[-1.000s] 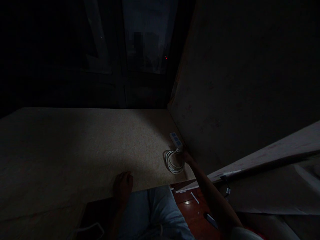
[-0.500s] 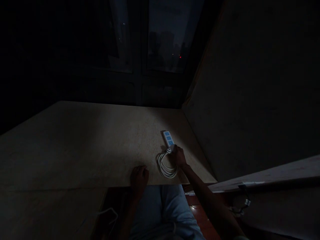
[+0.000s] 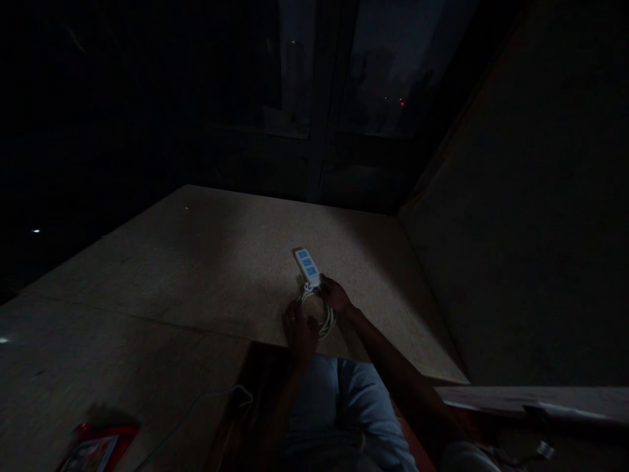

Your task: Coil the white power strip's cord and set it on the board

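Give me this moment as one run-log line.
right hand: at power strip, near end | left hand: at coiled cord | power strip: on table | red packet: lower left | light: dim

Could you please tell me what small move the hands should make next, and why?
Perhaps close the left hand gently on the coiled cable to steady it: that hand is at the coil's left side, the right hand is at the near end of the power strip, and the loops lie by both hands. The dimness hides how firmly either hand grips.

Seemingly a dim home, with a window [image 3: 388, 78] and tabletop [image 3: 221, 269].
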A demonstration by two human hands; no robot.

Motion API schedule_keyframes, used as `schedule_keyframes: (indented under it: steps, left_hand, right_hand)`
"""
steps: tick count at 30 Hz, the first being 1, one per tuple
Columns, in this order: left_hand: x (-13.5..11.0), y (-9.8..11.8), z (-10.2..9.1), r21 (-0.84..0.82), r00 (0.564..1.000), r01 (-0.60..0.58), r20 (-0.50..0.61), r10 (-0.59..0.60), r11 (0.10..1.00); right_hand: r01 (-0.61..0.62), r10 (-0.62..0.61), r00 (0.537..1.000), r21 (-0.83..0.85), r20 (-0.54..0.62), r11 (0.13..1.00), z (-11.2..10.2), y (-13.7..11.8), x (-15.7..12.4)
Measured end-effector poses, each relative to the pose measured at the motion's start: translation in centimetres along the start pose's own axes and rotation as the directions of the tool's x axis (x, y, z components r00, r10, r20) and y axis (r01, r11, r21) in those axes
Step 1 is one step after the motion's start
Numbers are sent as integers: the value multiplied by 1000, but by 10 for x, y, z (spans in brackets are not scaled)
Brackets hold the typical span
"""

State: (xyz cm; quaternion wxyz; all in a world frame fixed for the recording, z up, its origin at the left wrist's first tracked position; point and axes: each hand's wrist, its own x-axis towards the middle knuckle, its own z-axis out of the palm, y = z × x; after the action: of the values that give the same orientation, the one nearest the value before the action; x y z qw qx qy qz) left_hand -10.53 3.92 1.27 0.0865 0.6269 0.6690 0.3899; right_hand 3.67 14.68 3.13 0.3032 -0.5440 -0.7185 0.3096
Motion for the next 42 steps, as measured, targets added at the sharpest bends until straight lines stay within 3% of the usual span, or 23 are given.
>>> schedule_keyframes:
  steps: [4,7,12,15,20,25,34,39,42]
  left_hand:
    - [0,-3,4,33,999,24,40,-25,999]
    - [5,-5,3,33,997,44,59,-46,998]
    - [23,-9,-10,20,990,79,115,-80,997]
    - [37,-8,-21,68,967,116,219,-128,991]
    - [50,2,-33,187,877,176,417,-240,966]
    - [45,9,-38,210,829,231,469,-305,950]
    - [33,6,-50,-253,840,409,480,-253,877]
    - [28,36,-59,-482,856,398,502,-127,781]
    - [22,60,-57,-564,847,385,530,-37,730]
  right_hand:
    - [70,-68,998,119,-18,990,-17,14,-27]
    - [58,-43,996,190,-80,980,-25,19,-63]
    - [-5,41,987,217,-158,976,-24,14,-125]
    - [-17,53,985,214,-162,977,-21,7,-149]
    - [-36,69,991,261,-118,965,-13,-1,-163]
    - [-19,44,991,201,-125,980,-4,-1,-162]
    - [45,-16,978,137,-206,990,3,-5,-165]
    - [156,-121,979,223,-165,962,1,-18,-169]
    - [157,-115,978,254,-172,954,-5,-32,-168]
